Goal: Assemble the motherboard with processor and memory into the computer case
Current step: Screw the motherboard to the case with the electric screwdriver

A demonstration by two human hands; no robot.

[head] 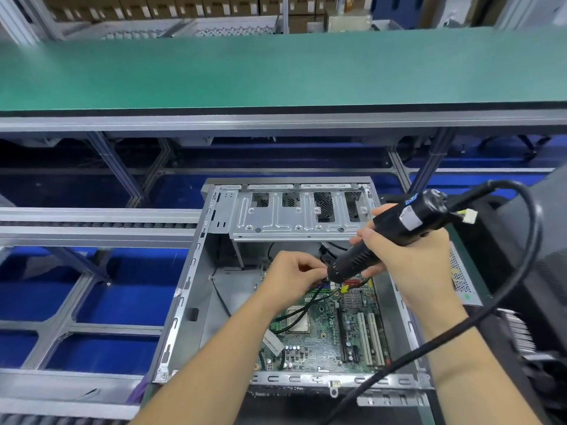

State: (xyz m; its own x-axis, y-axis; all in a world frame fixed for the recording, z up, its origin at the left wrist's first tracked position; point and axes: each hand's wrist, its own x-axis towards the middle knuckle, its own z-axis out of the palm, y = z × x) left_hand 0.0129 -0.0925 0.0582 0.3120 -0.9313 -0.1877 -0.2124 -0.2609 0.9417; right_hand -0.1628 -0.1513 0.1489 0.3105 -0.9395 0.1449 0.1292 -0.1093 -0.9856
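An open grey computer case [184, 302] lies in front of me with a green motherboard [325, 335] inside it. The processor [297, 320] sits on the board with black cables crossing over it. My right hand [408, 262] grips a black electric screwdriver [389, 237], tilted down to the left, its tip near the board's far edge. My left hand [288, 280] has its fingers curled at the screwdriver's tip, pinching something small that I cannot make out. Two white expansion slots [371, 338] run along the board's right side.
The case's metal drive cage [294, 213] spans its far end. The screwdriver's black cord [503, 302] loops right and down across the case's near rim. A green conveyor belt [276, 69] runs behind. Roller rails [92, 225] lie left; a dark box [546, 240] stands right.
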